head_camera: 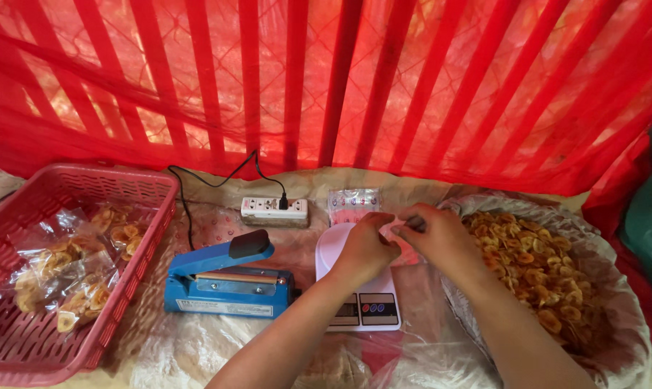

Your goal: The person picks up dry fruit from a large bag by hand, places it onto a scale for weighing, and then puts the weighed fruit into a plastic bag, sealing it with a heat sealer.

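1. the left hand point(364, 248) and the right hand point(441, 241) meet over the far part of a small white digital kitchen scale point(360, 306), fingers curled inward toward each other.
2. between the two hands is a thin clear plastic bag with a pinkish tint point(402, 245); the left grip is pressed together on its left edge, and the right grip pinches its top edge between thumb and fingertips.
3. the bag hangs just above the scale's platform, partly hidden by the hands, so i cannot tell whether it touches the platform.
4. to the right of the hands, touching the right forearm's side, lies a large clear plastic sack opened wide and filled with golden-brown fried chips point(538, 270).
5. just beyond the scale, on the far side, lies a flat stack of empty clear printed bags point(353, 202).
6. left of the scale stands a blue impulse heat sealer with a black handle knob point(225, 281), its arm raised at a tilt.
7. far from the sealer sits a white power strip point(273, 209) with a black plug and cord point(196, 180) running off to the left.
8. at the far left a pink slotted plastic basket point(135, 187) holds several sealed clear packets of chips point(74, 270).
9. everything rests on a table covered in crinkled clear plastic sheeting point(189, 346), and a red net curtain point(340, 79) hangs behind.
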